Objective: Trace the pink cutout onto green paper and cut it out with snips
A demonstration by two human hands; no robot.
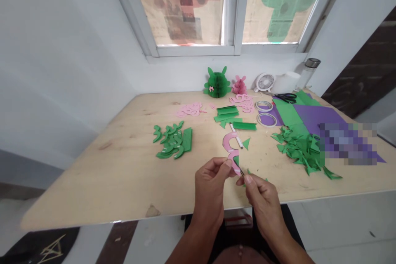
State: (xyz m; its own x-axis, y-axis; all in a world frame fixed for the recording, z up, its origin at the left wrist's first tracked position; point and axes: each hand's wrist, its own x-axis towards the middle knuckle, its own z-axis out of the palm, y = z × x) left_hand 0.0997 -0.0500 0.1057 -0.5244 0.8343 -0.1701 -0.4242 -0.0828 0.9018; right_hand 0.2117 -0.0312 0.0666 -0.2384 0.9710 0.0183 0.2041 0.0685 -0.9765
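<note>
My left hand [213,179] pinches a pink curved paper cutout [229,141] between thumb and fingers. A sliver of green paper [236,159] shows behind its lower curve. Closed around what look like small scissors [242,172], my right hand [262,194] is just right of the cutout. Only their thin dark blades show, at the paper's lower edge; the handles are hidden in the fingers. Beyond my hands lie a white marker [236,137] and a small green scrap [246,143]. Green curved cutouts [173,142] are piled to the left.
Pink cutouts [192,109] and folded green strips [227,111] lie farther back. Green scraps [297,148], purple paper [321,117], tape rolls [266,120] and black-handled scissors [286,97] are at right. Paper animals [218,84], a fan [265,82] and a bottle [306,75] stand along the wall.
</note>
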